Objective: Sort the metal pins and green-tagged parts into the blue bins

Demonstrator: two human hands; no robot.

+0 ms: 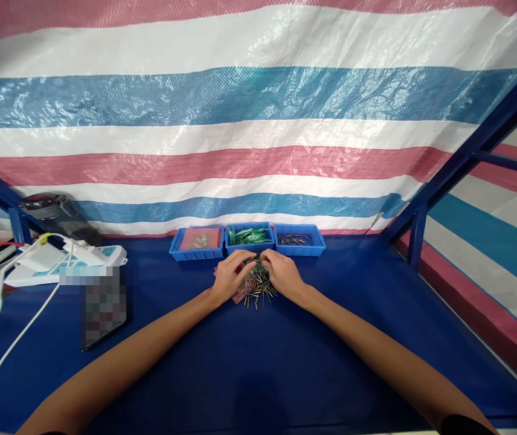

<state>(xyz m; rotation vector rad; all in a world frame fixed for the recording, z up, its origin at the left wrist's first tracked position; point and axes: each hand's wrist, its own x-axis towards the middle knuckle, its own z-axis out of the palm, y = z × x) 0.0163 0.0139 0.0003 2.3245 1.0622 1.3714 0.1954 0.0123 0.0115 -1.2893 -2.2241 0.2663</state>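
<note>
My left hand (230, 275) and my right hand (282, 273) meet over a small heap of thin metal pins (258, 291) lying on the blue table. Both hands have their fingers curled and pinched together above the heap, around something small that I cannot make out. Just behind them stand three blue trays in a row: the left tray (196, 243) with a few pale parts on a pink bottom, the middle tray (249, 238) with green pieces, the right tray (299, 241) with more metal pins.
A white power strip (66, 264) with white cables lies at the left, a dark phone-like slab (104, 308) beside it. A striped tarpaulin (258, 121) hangs behind. Blue frame posts (417, 235) stand at the right.
</note>
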